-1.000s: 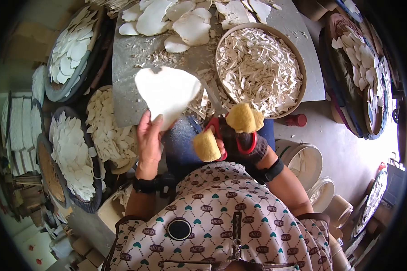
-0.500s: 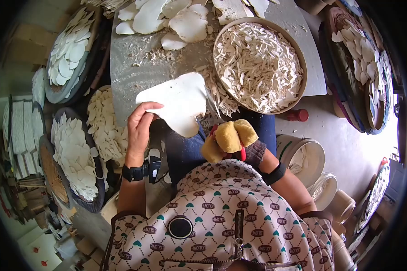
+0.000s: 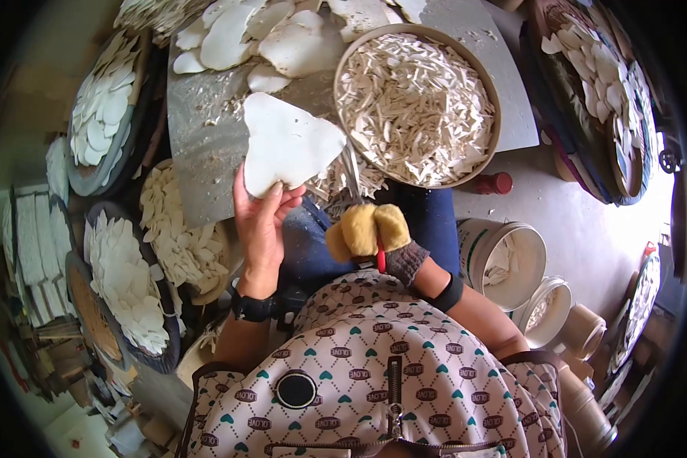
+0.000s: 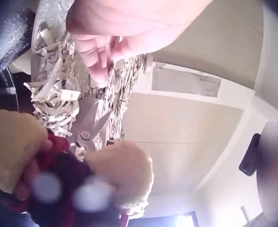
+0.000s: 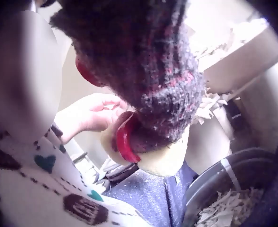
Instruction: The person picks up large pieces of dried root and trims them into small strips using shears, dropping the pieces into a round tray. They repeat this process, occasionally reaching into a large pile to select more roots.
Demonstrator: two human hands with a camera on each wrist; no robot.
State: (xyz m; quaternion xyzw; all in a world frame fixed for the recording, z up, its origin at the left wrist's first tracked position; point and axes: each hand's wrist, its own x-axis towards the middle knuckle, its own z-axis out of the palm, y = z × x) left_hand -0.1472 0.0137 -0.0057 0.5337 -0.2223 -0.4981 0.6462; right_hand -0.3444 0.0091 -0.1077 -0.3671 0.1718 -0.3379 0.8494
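Observation:
A flat, white, roughly triangular slice [image 3: 286, 141] is pinched at its lower end by my bare left hand [image 3: 261, 237], thumb on its upper face. My right hand [image 3: 370, 233], in a dark knitted glove with yellow padding, grips red-handled scissors [image 4: 85, 135]. Their blades stand parted in the left wrist view. In the head view, the scissors' blades point away from me, right at the slice's right corner. One red handle loop [image 5: 124, 142] shows beside the glove in the right wrist view.
A round tray [image 3: 496, 114] full of cut white strips sits on the metal table [image 3: 198, 153]. More whole slices [image 3: 229, 38] lie at the table's back. Baskets of slices [image 3: 126, 282] stand on the left, white buckets [image 3: 504, 263] on the right. A red object [image 3: 494, 183] lies near the tray.
My left hand has turned the slice, now holding it by its narrow end rather than its left side. The scissors and right hand have shifted slightly left, up to the slice's right corner.

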